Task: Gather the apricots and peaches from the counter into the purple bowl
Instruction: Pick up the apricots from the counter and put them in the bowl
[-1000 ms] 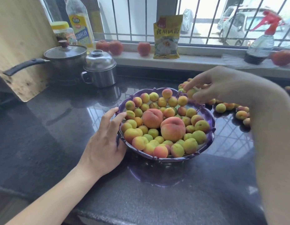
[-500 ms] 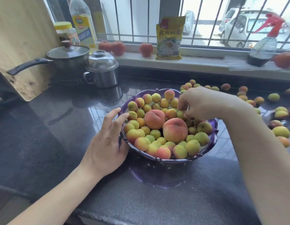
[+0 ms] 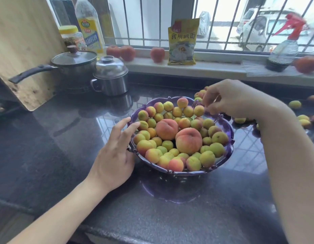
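The purple bowl (image 3: 229,138) stands mid-counter, heaped with several apricots (image 3: 207,158) around two peaches (image 3: 166,129) (image 3: 188,141). My left hand (image 3: 115,155) rests against the bowl's left rim, its fingers fairly straight and touching the edge. Above the far right rim hovers my right hand (image 3: 230,100), fingers loosely curled with nothing visible in them. Loose apricots lie on the dark counter to the right (image 3: 294,104) (image 3: 303,118) and behind the bowl (image 3: 199,94), some hidden by my right arm.
A lidded pot (image 3: 73,66) and a lidded steel mug (image 3: 110,77) stand at the back left beside a leaning wooden board (image 3: 21,41). The windowsill holds an oil bottle (image 3: 89,29), red round fruits (image 3: 157,54), a yellow bag (image 3: 182,41) and a spray bottle (image 3: 284,48).
My right hand dipped into the bowl half a second ago and has since lifted up and back toward the right. My left hand stayed on the rim.
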Demonstrator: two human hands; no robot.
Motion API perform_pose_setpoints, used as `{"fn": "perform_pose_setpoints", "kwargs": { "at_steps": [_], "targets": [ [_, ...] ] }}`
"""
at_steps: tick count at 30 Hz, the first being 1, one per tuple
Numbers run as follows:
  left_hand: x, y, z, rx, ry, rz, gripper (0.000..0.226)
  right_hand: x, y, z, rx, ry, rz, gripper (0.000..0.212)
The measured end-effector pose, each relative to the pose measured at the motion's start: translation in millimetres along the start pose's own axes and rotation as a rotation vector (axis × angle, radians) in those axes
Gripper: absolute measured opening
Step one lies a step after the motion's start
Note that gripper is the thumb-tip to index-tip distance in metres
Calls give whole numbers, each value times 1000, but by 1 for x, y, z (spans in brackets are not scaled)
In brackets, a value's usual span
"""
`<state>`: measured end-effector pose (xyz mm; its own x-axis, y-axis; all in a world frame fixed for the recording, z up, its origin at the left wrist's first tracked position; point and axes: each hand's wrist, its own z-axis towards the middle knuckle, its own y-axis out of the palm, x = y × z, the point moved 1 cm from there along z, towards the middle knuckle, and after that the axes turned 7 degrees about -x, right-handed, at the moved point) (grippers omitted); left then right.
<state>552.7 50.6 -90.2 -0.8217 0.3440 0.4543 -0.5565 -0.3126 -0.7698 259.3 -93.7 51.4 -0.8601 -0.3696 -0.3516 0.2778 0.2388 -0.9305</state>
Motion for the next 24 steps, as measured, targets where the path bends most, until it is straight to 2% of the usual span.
{"fn": "perform_pose_setpoints", "kwargs": {
  "at_steps": [1, 3, 4, 6, 7, 9, 11, 13, 15, 16, 19, 22, 24],
  "targets": [
    [-1, -1, 0, 21, -17, -117, 71, 4, -3, 0, 57, 24, 39, 18],
    [-4, -6, 6, 96, -187, -460, 70, 12, -5, 0, 152, 80, 48, 16],
    [-4, -10, 14, 144, -309, -635, 63, 14, -5, 0, 180, 128, 42, 18],
    [-2, -14, 39, 198, -536, -972, 35, 21, -3, 3, 147, 237, 97, 26],
    [2, -14, 53, 154, -625, -1132, 31, 25, 0, 5, 73, 288, 170, 29],
    [9, -8, 79, -34, -728, -1383, 49, 29, 6, 7, -130, 343, 278, 27],
    [14, -3, 96, -232, -755, -1500, 61, 33, 9, 8, -254, 333, 255, 23],
    [8, 1, 107, -305, -763, -1528, 59, 31, 10, 9, -263, 291, 108, 18],
    [-3, -3, 111, -294, -803, -1501, 49, 22, 11, 13, -200, 269, -57, 15],
    [-10, -7, 110, -305, -811, -1467, 46, 14, 13, 16, -168, 262, -59, 15],
    [-34, -26, 106, -311, -759, -1327, 43, -9, 23, 40, -104, 153, 106, 20],
    [-60, -48, 106, -115, -708, -1145, 38, -20, 41, 68, -46, 115, 427, 20],
    [-76, -56, 105, -39, -673, -1052, 38, -10, 59, 85, 147, 176, 559, 20]
  ]
}}
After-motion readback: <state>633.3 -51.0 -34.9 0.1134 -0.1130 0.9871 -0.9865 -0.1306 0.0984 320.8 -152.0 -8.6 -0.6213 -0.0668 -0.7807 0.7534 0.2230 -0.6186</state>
